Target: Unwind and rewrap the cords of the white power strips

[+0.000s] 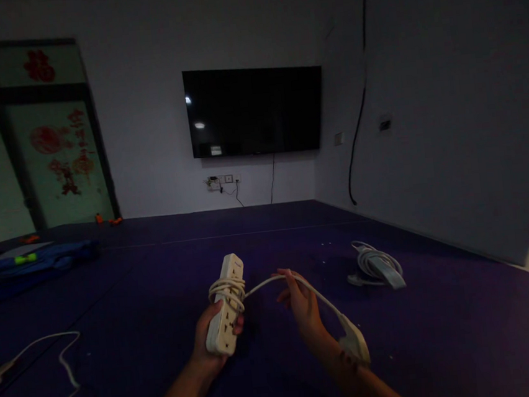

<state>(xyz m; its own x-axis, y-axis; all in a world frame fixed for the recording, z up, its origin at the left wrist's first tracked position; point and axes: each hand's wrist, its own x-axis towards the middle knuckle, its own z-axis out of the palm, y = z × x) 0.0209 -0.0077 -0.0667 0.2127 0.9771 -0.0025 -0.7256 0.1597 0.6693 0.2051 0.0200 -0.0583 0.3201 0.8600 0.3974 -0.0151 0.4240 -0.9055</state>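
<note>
A white power strip [223,330] rests tilted in my left hand [207,332], whose fingers wrap round its lower half. Several loops of its own cord [228,292] circle the middle of the strip. From there the cord runs right to my right hand [301,298], which pinches it between thumb and fingers. Past that grip the cord drops to a white plug [353,340], which hangs beside my right wrist.
Another power strip with coiled cord [381,266] lies on the dark purple floor [268,235] to the right. Blue cloth [59,256] is at the left, above a white cable [67,361]. A television [256,109] hangs on the far wall; a black cable [360,114] dangles on the right wall.
</note>
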